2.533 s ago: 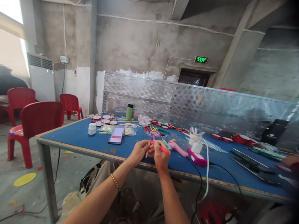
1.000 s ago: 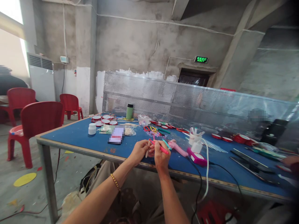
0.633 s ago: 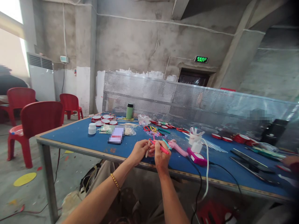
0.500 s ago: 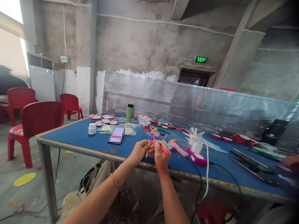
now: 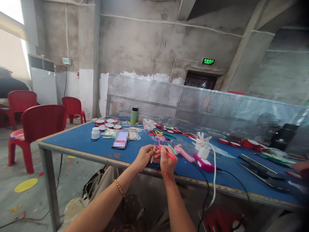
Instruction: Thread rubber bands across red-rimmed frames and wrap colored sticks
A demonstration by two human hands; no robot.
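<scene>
My right hand [image 5: 168, 162] is closed around a pink-red pen-like tool [image 5: 171, 155], its tip pointing left toward my other hand. My left hand [image 5: 144, 155] is closed too, pinching a thin pale stick [image 5: 152, 157] that slants down from the fingertips. Both hands meet just above the table's front edge, and the fingers hide whatever lies between them. Right beside my right hand lies a pink handled tool [image 5: 185, 154]. A bit of turquoise [image 5: 172, 149] shows behind the right fingers.
On the blue table [image 5: 72, 141] are a white jar [image 5: 95, 133], a phone [image 5: 120, 140], a green bottle [image 5: 134, 115], scissors [image 5: 152, 132] and red-rimmed discs [image 5: 109, 121]. A magenta box [image 5: 204, 163] with cables stands right. A perforated metal screen [image 5: 154, 96] backs the table. Another person's hand [image 5: 300, 167] shows far right.
The right hand and the pink-red tool have shifted very slightly to the right. My left hand stays in place, with its grip unchanged.
</scene>
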